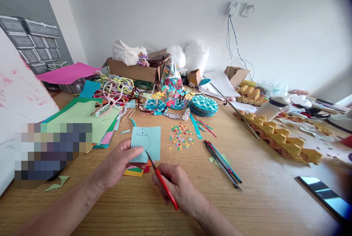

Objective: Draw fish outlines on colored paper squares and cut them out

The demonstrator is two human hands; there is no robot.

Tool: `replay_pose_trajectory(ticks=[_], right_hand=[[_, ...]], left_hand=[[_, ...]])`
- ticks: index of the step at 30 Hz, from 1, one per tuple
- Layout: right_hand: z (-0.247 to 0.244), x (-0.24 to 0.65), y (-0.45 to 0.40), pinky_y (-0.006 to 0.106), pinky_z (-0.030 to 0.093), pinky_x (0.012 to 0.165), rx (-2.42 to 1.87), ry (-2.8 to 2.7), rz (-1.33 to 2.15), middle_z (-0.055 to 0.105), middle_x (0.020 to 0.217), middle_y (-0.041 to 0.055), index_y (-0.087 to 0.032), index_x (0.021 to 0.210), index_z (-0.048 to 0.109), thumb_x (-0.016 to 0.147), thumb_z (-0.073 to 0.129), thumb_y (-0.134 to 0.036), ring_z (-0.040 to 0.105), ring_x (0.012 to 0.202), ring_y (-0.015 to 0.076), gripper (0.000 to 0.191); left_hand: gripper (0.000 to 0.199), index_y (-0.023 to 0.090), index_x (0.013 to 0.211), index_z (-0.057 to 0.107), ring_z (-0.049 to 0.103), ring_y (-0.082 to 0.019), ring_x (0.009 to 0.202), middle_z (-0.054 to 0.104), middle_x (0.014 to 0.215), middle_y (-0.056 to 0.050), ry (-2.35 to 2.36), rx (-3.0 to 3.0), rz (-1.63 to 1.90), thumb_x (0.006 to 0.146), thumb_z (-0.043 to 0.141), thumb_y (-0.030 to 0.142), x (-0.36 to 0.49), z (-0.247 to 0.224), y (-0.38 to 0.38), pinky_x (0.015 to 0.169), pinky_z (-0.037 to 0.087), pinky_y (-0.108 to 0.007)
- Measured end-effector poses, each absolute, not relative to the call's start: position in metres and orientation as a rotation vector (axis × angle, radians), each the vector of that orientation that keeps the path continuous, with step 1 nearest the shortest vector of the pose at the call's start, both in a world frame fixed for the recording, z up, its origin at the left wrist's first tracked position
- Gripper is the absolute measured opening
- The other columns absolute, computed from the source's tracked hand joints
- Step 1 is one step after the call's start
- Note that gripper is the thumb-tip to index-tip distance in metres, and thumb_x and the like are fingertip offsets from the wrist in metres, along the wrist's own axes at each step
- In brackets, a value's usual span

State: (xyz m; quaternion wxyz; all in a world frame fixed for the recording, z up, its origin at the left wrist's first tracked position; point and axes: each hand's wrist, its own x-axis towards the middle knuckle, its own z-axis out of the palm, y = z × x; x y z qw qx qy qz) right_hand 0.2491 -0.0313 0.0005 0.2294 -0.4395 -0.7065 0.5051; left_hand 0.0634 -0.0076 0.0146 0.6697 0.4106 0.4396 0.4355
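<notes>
My left hand (123,161) pinches a square of light blue paper (154,139) by its left side, thumb on top. A fish outline is drawn on the paper in dark line, its pointed end upward. In my right hand (176,183) is a pair of red-handled scissors (162,181). Their dark tips meet the paper's lower part, near the drawn tail. Whether the blades are parted I cannot make out. Several small coloured paper pieces (134,171) lie on the table just under the blue paper.
Paper dots (181,137) are scattered beyond my hands. Pens (224,164) lie to the right, near a phone (326,195) and yellow egg-carton strips (277,137). Coloured sheets (82,115) are stacked at left. Scalloped blue plates (203,104) and paper fish (158,95) stand at the back.
</notes>
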Motion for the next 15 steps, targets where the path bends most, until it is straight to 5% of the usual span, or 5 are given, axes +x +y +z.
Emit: replay_pose_trajectory(ticks=[15], right_hand=[[-0.0002, 0.2492, -0.0315, 0.02, 0.023, 0.045, -1.196, -1.969, 1.371, 0.035, 0.048, -0.0068, -0.019, 0.06, 0.039, 0.09, 0.042, -0.034, 0.031, 0.046, 0.0064, 0.034]], left_hand=[[0.019, 0.017, 0.072, 0.068, 0.061, -0.015, 0.058, 0.069, 0.064, 0.0, 1.006, 0.923, 0.989, 0.066, 0.073, 0.035, 0.0628, 0.012, -0.0077, 0.059, 0.051, -0.027]])
